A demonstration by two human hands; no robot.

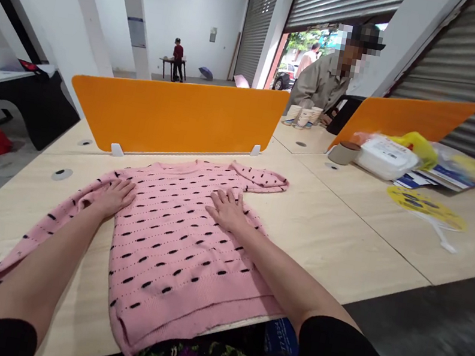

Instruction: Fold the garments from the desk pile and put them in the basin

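A pink knitted sweater (178, 229) with black dashes is spread out on the pale wooden table (322, 241). Its neck faces the far side, and its bottom hem reaches the near table edge. My left hand (114, 197) lies on the sweater where the left sleeve joins the body, fingers stretched out. That sleeve runs down along my left forearm, which partly covers it. Flat on the right half of the chest rests my right hand (228, 210), fingers spread. The right sleeve is short in view, pointing to the far right; folding cannot be made out.
An orange divider (179, 116) stands behind the sweater, another orange divider (410, 125) farther right. Paper cups (303, 118), a tape roll (344, 153), a white plastic container (387, 157) and a yellow fan (426, 208) lie on the right. A person (327, 74) leans over the table's far side.
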